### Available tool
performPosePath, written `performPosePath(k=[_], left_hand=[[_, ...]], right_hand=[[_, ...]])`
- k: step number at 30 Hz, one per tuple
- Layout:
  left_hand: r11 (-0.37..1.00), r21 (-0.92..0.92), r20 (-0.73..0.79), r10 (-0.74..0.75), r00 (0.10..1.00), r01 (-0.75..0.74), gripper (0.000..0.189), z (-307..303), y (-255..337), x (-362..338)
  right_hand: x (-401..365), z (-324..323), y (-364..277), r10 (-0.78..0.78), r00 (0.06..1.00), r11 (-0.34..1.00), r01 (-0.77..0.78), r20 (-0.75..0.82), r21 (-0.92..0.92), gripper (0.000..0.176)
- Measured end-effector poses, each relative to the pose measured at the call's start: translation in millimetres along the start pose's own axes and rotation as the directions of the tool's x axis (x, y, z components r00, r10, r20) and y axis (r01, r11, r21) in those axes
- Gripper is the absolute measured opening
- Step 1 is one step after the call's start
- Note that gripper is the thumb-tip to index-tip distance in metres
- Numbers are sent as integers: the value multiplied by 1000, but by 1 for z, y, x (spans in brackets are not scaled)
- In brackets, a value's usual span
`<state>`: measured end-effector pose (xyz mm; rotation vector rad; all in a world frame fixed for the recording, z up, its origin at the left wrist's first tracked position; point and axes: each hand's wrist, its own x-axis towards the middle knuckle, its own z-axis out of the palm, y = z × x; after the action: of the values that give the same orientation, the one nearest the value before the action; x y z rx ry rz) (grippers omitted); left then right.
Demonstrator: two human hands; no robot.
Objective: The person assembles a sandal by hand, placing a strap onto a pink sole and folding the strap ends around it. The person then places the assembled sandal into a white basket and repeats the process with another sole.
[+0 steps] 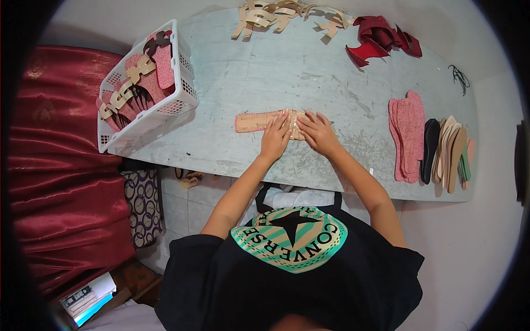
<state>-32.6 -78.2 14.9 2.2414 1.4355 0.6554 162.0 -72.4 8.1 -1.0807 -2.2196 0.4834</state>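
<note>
A sandal sole lies lengthwise on the table, its tan face up and a pink rim around it. Gold glittery strap material crosses its right part. My left hand rests on the sole just left of the gold strap, fingers stretched out. From the other side, my right hand lies with spread fingers on the strap's right edge. Both hands press from above with no wrapped grip visible. The part of the sole under my fingers is hidden.
A white plastic basket of pink sandals stands at the left. Cream straps and dark red pieces lie along the back. Stacked pink soles, black soles and beige soles sit right. Black cord lies far right.
</note>
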Motion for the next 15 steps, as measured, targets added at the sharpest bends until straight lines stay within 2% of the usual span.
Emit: performPosePath(k=[4,6,7,9,12,14,15], left_hand=[[998,-54,-19,-23,1000,22,41,-2,1,1],[998,-64,-22,-13,1000,11,40,-2,0,2],[997,-70,-31,-17,999,14,39,-3,0,2],[997,-79,-35,-16,999,13,38,-1,0,2],[998,-64,-83,3,997,-9,36,2,-4,2],[983,133,-116,144,983,-128,33,4,-7,2],[984,128,-119,140,983,-125,33,7,-8,1]], right_hand=[[-1,-3,1,-2,999,1000,2,50,-2,35],[-3,-9,-3,-21,992,989,38,122,-140,42],[-3,-14,-7,-15,993,989,32,116,-142,42],[-4,-21,-13,20,979,979,22,202,-204,50],[-6,-15,-5,-26,979,984,60,201,-168,55],[-7,-11,0,-34,979,989,63,203,-135,55],[-7,-11,1,-43,977,993,64,207,-100,55]])
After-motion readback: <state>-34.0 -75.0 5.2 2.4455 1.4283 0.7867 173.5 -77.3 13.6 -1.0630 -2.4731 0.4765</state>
